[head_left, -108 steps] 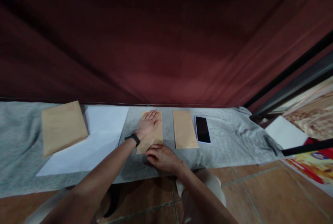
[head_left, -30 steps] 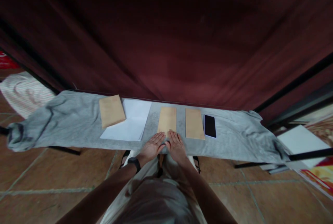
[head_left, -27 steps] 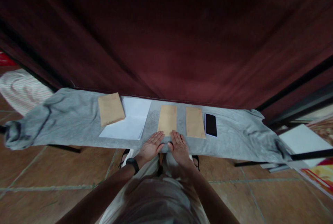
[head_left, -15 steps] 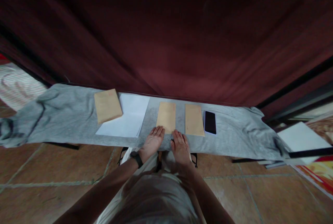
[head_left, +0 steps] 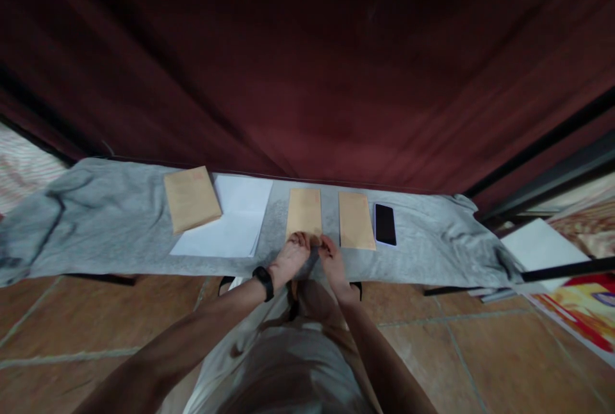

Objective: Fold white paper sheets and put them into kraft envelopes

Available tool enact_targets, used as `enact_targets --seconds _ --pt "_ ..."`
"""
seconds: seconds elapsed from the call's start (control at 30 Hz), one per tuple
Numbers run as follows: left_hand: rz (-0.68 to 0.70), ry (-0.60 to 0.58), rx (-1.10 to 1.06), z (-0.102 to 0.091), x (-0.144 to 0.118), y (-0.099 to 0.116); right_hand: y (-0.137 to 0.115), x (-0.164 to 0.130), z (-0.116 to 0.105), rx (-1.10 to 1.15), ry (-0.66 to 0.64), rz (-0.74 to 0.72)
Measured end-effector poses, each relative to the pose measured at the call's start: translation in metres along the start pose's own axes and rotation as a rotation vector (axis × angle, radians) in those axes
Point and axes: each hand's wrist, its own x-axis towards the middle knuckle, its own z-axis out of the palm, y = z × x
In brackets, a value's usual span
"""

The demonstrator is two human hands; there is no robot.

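both hands, left hand and right hand, are pinching the near edge of the light, floppy brown envelope lying on the grey-clothed surface, each grip closing on its near corners.

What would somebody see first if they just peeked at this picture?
Probably the huge dark red curtain filling the top, hanging behind a long table under a grey cloth. In the middle, the left hand and right hand pinch the near edge of a narrow tan paper envelope. A matching tan envelope and a black phone lie just right of it.
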Motion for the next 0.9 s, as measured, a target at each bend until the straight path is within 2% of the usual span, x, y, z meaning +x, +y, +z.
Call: enact_targets --seconds 0.07,0.2,0.3,0.43,0.5,0.57,0.6,0.63,0.77,0.9 --pt "-0.007 0.013 -0.036 -0.002 0.004 0.000 -0.003 0.002 0.002 0.125 0.017 0.058" --pt "-0.068 0.072 -0.153 -0.009 0.015 0.003 -0.020 0.000 0.006 0.274 0.015 0.062" --pt "-0.156 0.138 -0.276 -0.025 0.027 -0.004 -0.040 0.002 0.009 0.401 -0.026 0.033" --pt "-0.392 0.317 -0.568 -0.052 0.037 -0.025 -0.060 0.009 0.008 0.369 -0.021 -0.027" --pt "-0.526 0.403 -0.829 -0.055 0.036 -0.029 -0.064 0.009 0.007 0.276 0.001 -0.082" --pt "-0.668 0.444 -1.258 -0.047 0.029 -0.024 -0.063 0.006 0.006 0.151 0.000 -0.147" --pt "-0.747 0.429 -1.547 -0.040 0.024 -0.019 -0.061 0.002 0.006 0.083 -0.008 -0.181" --pt "-0.819 0.369 -1.749 -0.031 0.018 -0.012 -0.058 -0.001 0.006 0.015 -0.018 -0.215" --pt "-0.894 0.240 -1.832 -0.002 0.003 0.009 -0.045 -0.018 0.002 -0.233 -0.077 -0.331" --pt "-0.872 0.161 -1.825 0.008 0.001 0.014 -0.032 -0.030 -0.002 -0.446 -0.221 -0.440"
